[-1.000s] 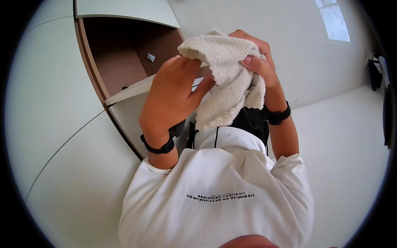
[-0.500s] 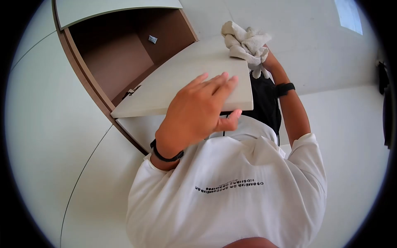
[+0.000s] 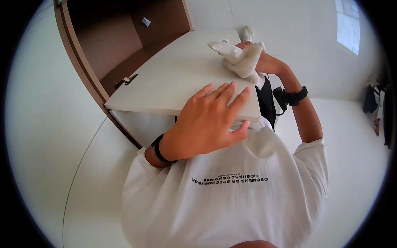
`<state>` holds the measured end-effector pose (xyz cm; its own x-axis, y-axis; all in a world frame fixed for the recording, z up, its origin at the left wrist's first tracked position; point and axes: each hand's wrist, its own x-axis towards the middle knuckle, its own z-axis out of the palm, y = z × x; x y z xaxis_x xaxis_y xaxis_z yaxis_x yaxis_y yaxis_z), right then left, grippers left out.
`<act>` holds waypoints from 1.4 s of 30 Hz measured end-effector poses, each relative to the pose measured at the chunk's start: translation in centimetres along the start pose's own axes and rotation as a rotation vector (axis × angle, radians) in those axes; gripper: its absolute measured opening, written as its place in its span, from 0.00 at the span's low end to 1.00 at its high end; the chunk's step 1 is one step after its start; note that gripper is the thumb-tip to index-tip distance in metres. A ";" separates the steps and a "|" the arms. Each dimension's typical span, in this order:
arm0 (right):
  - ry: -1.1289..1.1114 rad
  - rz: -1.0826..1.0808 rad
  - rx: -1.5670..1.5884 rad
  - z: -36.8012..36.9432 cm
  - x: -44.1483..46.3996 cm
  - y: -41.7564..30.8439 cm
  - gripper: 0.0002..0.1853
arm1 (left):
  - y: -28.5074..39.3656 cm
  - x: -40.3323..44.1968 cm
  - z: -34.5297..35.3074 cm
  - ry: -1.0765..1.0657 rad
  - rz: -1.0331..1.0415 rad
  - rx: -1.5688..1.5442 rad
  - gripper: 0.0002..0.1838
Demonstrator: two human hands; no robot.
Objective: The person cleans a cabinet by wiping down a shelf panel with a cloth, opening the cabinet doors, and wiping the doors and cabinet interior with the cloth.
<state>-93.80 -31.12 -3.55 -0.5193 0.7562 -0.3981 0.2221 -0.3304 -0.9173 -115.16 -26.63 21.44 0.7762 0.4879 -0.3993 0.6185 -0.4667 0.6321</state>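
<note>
My left hand [image 3: 211,118] lies palm down with fingers spread over the near edge of an open white cabinet door [image 3: 186,78]. Its thumb sticks out below that edge. Close to the door's outer end, my right hand [image 3: 268,63] grips a bunched white cloth [image 3: 244,64], which rests against the door's surface. Most of the right fingers are hidden by the cloth's folds. Both wrists wear black bands.
Left of the door is the brown cabinet interior [image 3: 120,49], with a small packet [image 3: 146,22] inside. A metal hinge [image 3: 129,79] shows on the door. Dark and white items [image 3: 374,99] stand by the far right wall.
My right hand has turned with the cloth and brought it left and slightly down onto the door. My left hand has shifted a little right and down. The view has moved slightly.
</note>
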 end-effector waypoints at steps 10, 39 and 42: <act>-0.163 0.293 -0.454 -1.4 7.9 10.6 0.23 | -5.5 -6.4 -2.7 0.392 -0.214 -0.066 0.33; -0.711 -0.184 -0.308 14.4 31.2 -10.1 0.37 | -8.9 -8.8 8.4 1.219 -0.764 -0.987 0.45; -0.593 -0.182 -0.491 15.8 33.7 -5.8 0.30 | -9.0 -8.8 8.5 1.243 -0.767 -0.972 0.45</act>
<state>-125.63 -12.60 -11.61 -0.9051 0.3011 -0.3002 0.3586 0.1611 -0.9195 -126.54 -33.00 13.66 -0.4632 0.8076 -0.3650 0.1165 0.4637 0.8783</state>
